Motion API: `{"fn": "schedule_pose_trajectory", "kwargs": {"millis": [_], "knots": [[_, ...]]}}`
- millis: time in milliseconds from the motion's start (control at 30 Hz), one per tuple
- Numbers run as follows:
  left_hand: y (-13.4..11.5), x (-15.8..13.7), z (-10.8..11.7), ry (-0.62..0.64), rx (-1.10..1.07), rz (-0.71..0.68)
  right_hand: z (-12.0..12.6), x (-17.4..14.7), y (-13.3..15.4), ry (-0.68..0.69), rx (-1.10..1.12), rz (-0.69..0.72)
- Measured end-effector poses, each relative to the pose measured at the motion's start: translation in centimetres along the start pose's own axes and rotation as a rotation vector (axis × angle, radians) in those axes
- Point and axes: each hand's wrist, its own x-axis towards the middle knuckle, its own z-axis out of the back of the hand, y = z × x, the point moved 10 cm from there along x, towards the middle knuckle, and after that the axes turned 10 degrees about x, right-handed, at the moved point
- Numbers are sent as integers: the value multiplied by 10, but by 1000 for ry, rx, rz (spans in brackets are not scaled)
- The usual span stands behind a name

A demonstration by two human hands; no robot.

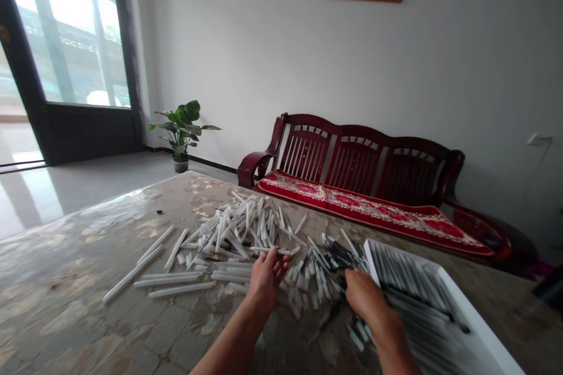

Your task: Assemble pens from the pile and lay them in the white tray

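My left hand [265,280] is closed with its palm partly turned up, holding a slim white pen-like tube [281,252] across the fingertips. Right in front of it lies a loose heap of similar white tubes [246,225]. My right hand [365,296] is curled over a cluster of black slim pieces [341,255], close to the left wall of a white box [372,261]. Its fingertips are turned down and hidden, so what they grip cannot be made out. Between the hands lie several short clear-and-white pieces [319,281]. Rows of slim dark-and-clear sticks [409,281] fill the box.
All this lies on a patterned brown tabletop [88,328]. Several separate white tubes [132,274] lie at the left, with a small black bit [159,211] beyond. Past the table stand a dark red wooden bench [352,158] and a potted plant [180,129].
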Motion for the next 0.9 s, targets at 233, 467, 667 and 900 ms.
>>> {"fn": "schedule_pose_trajectory", "kwargs": {"millis": [233, 467, 667, 900], "knots": [[0, 0, -1, 2, -2, 4, -5, 10, 12, 83, 394, 96], [1, 1, -1, 9, 1, 2, 11, 7, -7, 56, 289, 14], [3, 0, -2, 11, 9, 9, 5, 1, 2, 94, 114, 8], [6, -1, -7, 64, 17, 3, -2, 5, 10, 65, 101, 16]]}}
